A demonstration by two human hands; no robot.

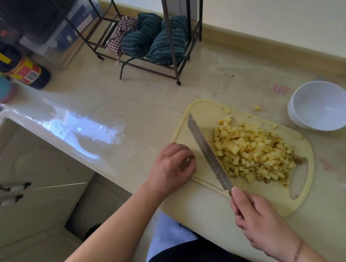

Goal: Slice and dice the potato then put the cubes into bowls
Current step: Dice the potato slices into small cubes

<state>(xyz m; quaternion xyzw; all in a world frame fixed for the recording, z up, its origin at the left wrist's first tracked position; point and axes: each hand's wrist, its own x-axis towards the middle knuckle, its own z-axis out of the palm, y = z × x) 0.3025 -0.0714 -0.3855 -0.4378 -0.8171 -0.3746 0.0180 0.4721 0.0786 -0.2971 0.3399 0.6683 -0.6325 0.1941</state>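
Observation:
A heap of yellow potato cubes (252, 152) lies on the pale cutting board (200, 114). My right hand (261, 222) grips the handle of a long knife (207, 150); its blade rests on the board along the left side of the heap. My left hand (172, 168) sits at the board's near left corner with fingers loosely curled, holding nothing. A white bowl (321, 105) stands empty beyond the board's right end. One stray cube (257, 108) lies on the counter between board and bowl.
A metal rack (150, 40) with bundled striped and checked cloths stands at the back of the counter. Bottles and a can (26, 73) sit at the far left. The counter's front edge runs diagonally below my arms, with cabinet doors beneath.

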